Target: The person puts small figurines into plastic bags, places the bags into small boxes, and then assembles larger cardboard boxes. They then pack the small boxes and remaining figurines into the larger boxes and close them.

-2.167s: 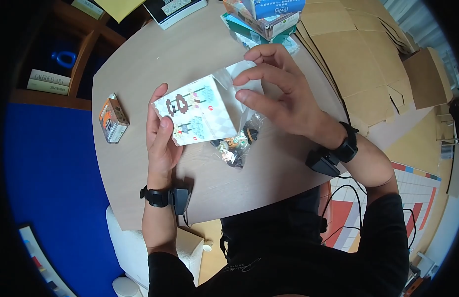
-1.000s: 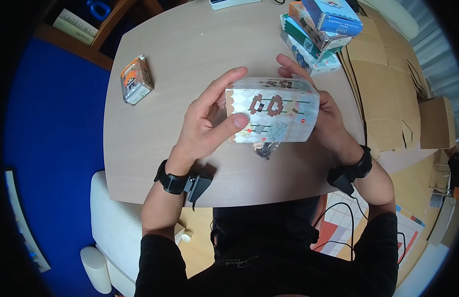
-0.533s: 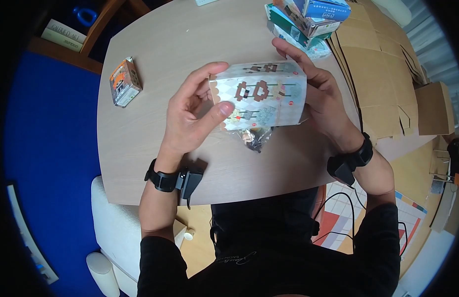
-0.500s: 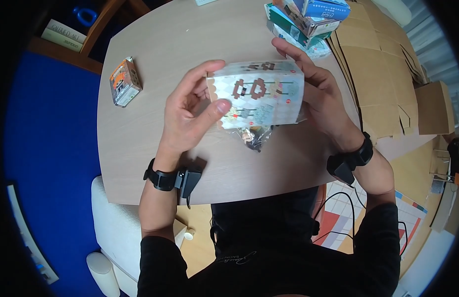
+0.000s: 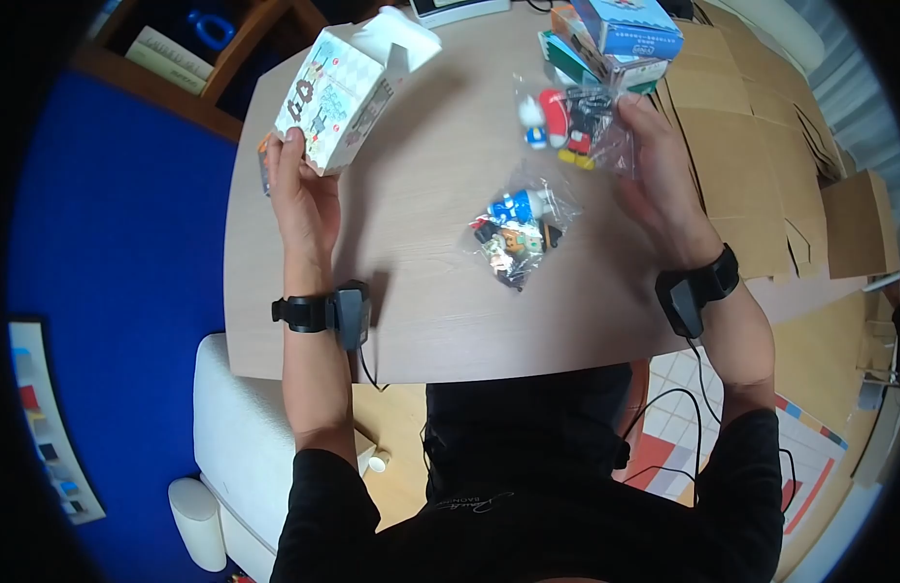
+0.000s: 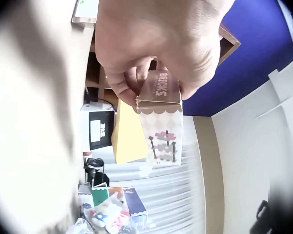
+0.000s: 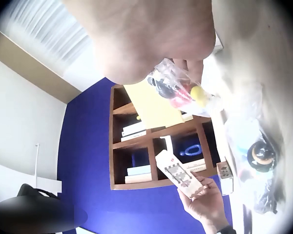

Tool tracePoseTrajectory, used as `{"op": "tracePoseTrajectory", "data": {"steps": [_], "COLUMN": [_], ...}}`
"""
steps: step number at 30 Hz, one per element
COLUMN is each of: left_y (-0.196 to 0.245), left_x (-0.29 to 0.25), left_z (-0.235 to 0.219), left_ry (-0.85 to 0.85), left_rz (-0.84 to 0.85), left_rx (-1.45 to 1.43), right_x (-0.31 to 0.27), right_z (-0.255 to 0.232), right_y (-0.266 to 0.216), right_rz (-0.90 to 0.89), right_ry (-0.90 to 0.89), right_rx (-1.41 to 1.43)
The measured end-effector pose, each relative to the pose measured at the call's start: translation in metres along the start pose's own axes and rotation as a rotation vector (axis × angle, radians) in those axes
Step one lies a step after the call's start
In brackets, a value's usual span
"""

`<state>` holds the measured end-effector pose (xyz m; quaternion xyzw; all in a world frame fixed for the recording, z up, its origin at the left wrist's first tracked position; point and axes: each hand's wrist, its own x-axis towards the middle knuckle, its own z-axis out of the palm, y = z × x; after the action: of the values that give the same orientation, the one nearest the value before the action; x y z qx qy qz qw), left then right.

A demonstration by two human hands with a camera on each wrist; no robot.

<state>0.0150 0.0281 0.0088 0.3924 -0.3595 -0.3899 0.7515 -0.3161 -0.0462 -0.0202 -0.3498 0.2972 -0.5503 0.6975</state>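
Observation:
My left hand (image 5: 304, 199) grips the bottom end of a white patterned cardboard box (image 5: 338, 102), lifted over the table's left side, its flaps open at the top. "BRICKS" is printed on the box end (image 6: 158, 87) in the left wrist view. On the right, my right hand (image 5: 663, 170) pinches the edge of a clear plastic bag (image 5: 571, 126) with red, white, black and yellow toy pieces inside. A second clear bag (image 5: 516, 233) of blue, white, orange and black toy pieces lies on the table between the hands.
Several toy boxes (image 5: 629, 34) are stacked at the back right, just behind the held bag. A small orange box (image 5: 265, 165) is mostly hidden behind the left hand. Flattened cardboard (image 5: 751, 146) lies to the right of the table (image 5: 421, 330).
The hands have moved apart. The left hand carried the box up and left; the right hand came out to the right with the bag, which was not visible before.

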Motion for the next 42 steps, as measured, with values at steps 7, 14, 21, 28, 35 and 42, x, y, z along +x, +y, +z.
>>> {"op": "tracePoseTrajectory", "data": {"steps": [7, 14, 21, 28, 35, 42], "left_y": [0.026, 0.039, 0.034, 0.016, -0.002, -0.006], "left_x": [0.011, 0.029, 0.031, 0.025, 0.037, 0.046], "left_z": [-0.065, -0.087, -0.099, -0.088, -0.079, -0.094], "left_ry": [0.168, 0.415, 0.331, 0.292, 0.283, 0.302], "left_rz": [0.011, -0.041, -0.131, 0.114, 0.157, 0.157], "left_rx": [0.13, 0.386, 0.993, 1.457, 1.647, 1.581], "right_x": [-0.009, -0.002, -0.01, -0.012, -0.015, -0.013], "right_z": [0.009, -0.003, -0.007, -0.008, -0.004, -0.004], "right_y": [0.003, 0.013, 0.023, 0.025, 0.022, 0.02], "right_rz": [0.252, 0.228, -0.22, -0.245, -0.245, -0.158], "right_ry": [-0.053, -0.166, -0.341, -0.373, -0.404, -0.418], "right_rx": [0.008, -0.29, -1.018, -1.042, -1.08, -1.047]}}
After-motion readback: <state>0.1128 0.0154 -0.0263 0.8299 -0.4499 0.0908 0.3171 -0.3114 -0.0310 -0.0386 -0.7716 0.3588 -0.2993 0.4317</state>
